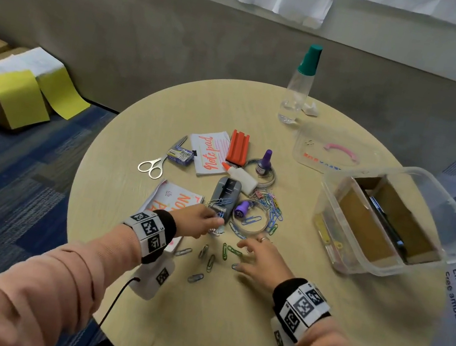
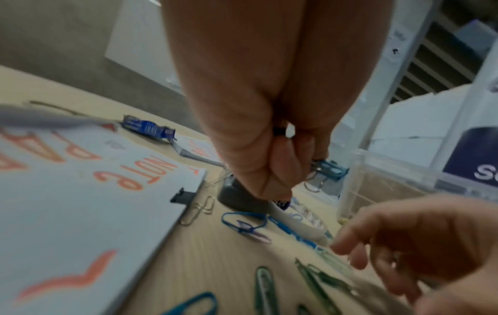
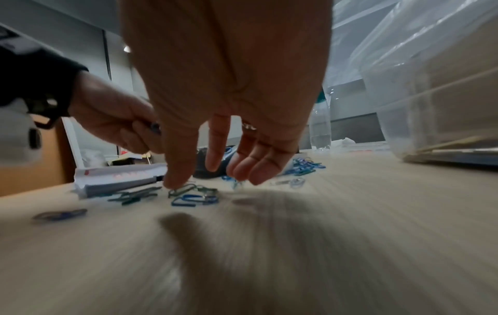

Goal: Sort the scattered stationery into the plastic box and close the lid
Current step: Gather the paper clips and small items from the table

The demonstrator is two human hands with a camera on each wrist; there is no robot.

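Note:
Loose paper clips (image 1: 206,260) lie on the round table (image 1: 256,315) in front of me. My left hand (image 1: 207,221) is beside the grey stapler (image 1: 226,195), fingers curled round a few paper clips (image 2: 327,168). My right hand (image 1: 252,253) hovers low with fingers spread and relaxed, its thumb (image 3: 175,181) touching a green clip (image 3: 192,189). A heap of coloured clips (image 1: 271,208) sits behind it. The clear plastic box (image 1: 330,239) stands open at the right with cardboard dividers inside. Its lid (image 1: 303,152), with a pink handle, lies flat behind the box.
Two notepads (image 1: 213,152) (image 1: 173,198), scissors (image 1: 159,160), a staples box (image 1: 181,156), a red block (image 1: 238,147), a glue bottle (image 1: 240,175), a purple ink bottle (image 1: 265,162), a purple stamp (image 1: 241,209) and a tape ring (image 1: 259,227) crowd mid-table. A teal-capped bottle (image 1: 300,85) stands at the far edge.

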